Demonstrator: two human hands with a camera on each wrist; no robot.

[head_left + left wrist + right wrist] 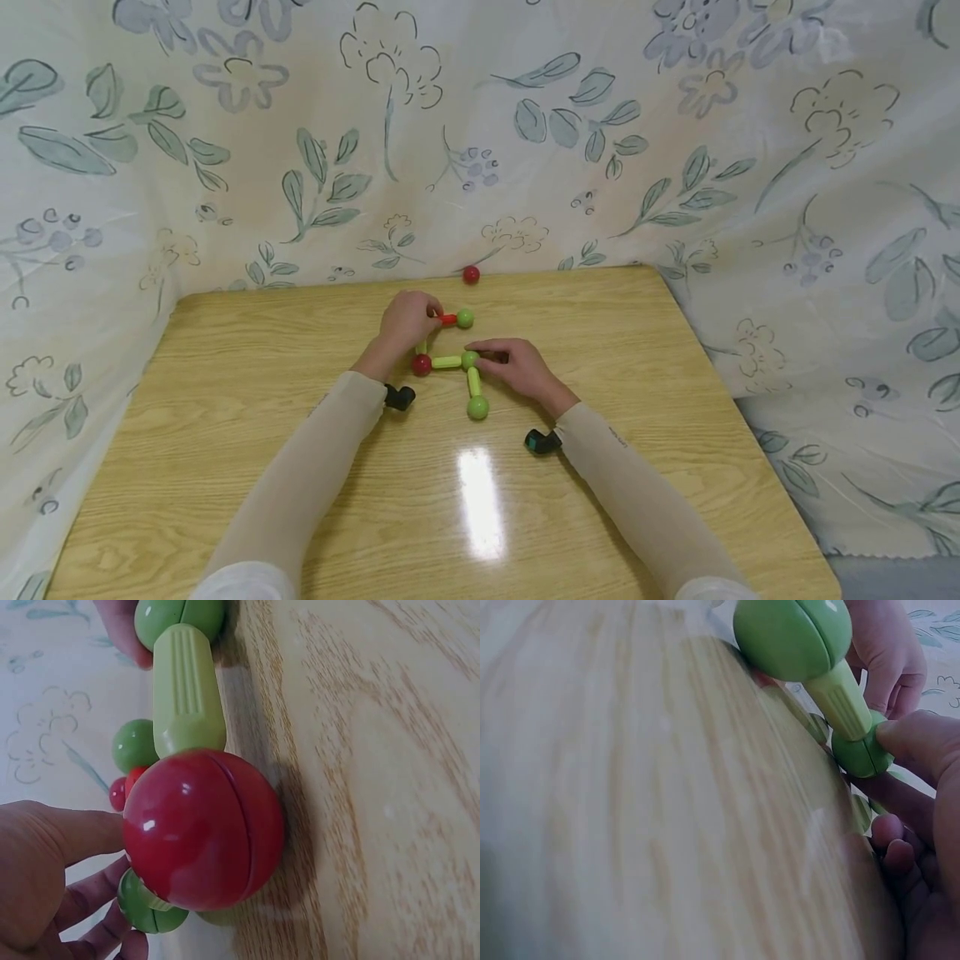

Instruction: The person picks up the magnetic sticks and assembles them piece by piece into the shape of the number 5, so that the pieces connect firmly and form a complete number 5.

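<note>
A stick-and-ball construction toy lies on the table, its balls joined by short rods. My left hand (408,321) curls its fingers round a corner green ball (152,906), hidden in the head view. From there a red rod (448,319) runs to another green ball (465,317), and a yellow-green rod leads to a red ball (422,365). A second yellow-green rod (447,362) links that red ball to the green ball (862,750) pinched by my right hand (519,367) between thumb and index finger. A third rod (473,382) ends in a nearer green ball (477,407).
A loose red ball (471,275) sits at the far edge of the wooden table (600,500). Floral cloth (480,125) hangs behind the table and at its sides. Dark wrist devices (400,397) are worn at both sleeves.
</note>
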